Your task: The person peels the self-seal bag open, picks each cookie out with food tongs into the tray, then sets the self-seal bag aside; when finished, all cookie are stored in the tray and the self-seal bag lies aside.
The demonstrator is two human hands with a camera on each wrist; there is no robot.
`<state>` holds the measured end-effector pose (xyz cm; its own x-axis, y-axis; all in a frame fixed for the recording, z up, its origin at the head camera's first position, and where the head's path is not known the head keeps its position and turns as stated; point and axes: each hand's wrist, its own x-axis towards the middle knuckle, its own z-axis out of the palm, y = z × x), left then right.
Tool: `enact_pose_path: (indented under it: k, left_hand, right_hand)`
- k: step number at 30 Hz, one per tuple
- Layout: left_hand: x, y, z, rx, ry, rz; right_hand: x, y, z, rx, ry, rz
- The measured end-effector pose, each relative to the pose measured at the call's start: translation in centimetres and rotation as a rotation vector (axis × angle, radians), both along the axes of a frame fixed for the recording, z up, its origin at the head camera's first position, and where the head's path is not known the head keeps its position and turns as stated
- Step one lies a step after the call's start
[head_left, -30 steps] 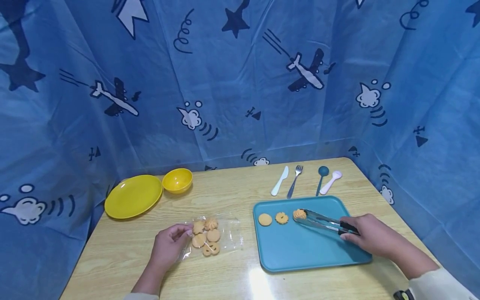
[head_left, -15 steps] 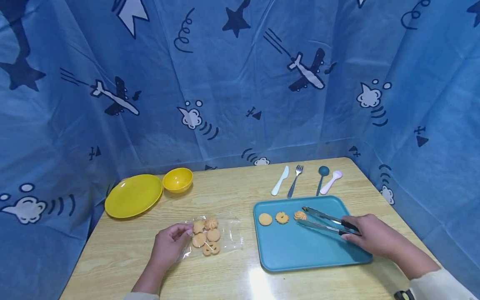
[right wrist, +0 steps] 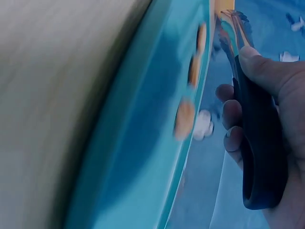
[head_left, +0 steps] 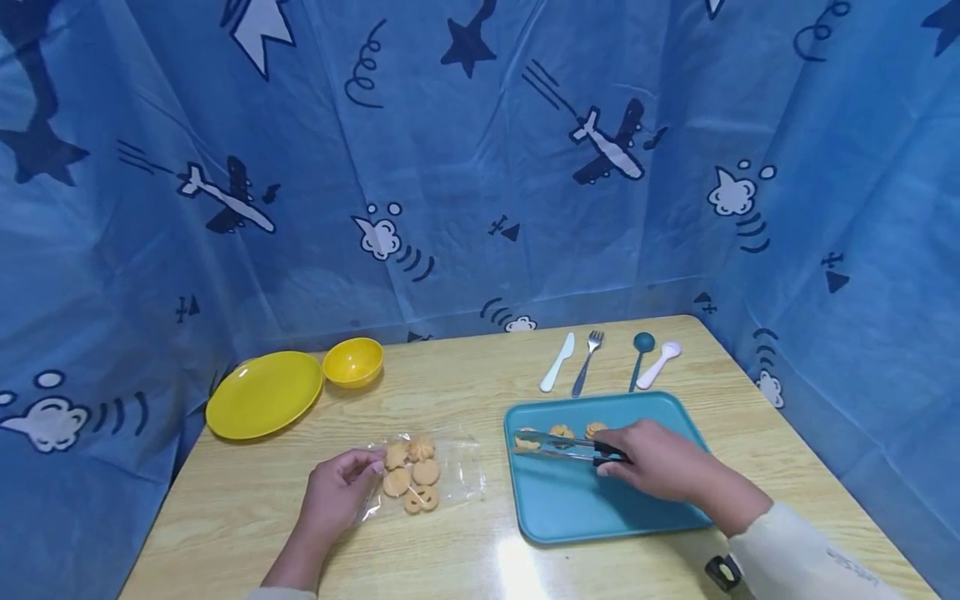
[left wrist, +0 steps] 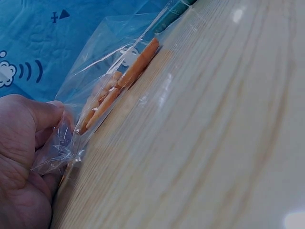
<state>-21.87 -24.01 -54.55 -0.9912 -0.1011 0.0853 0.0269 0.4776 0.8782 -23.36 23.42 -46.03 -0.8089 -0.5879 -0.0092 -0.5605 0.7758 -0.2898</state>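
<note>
"Slender metal tongs with black handles: where?"

"I have them over the smooth teal rectangular tray, gripped in the right hand, arms parted at a half-hidden tan cookie."

"Left hand?"

"I see it pinching a crinkled clear plastic bag; ridged cookies inside."

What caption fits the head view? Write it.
Left hand pinches a cookie bag; right hand holds tongs over a teal tray.

Pale sleeves, R w/ grey mark, prob. lettering.
</note>
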Motion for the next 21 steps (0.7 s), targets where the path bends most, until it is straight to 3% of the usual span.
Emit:
enact_pose_path:
  k: [8,14,21]
  left_hand:
    - [0.1,-0.1,-0.1,0.013,0.001,0.002]
    - [0.0,-0.2,-0.4,0.015,-0.004,-0.002]
    - [-0.1,-0.2,-0.3,0.037,0.004,-0.013]
  right_hand:
    - [-1.9,-7.1,-0.9,0.008,-0.005,0.153]
    - [-2.6,-10.3,-1.6,0.021,0.002,0.163]
    - [-2.3,-12.1,-1.4,-0.001,0.0,0.137]
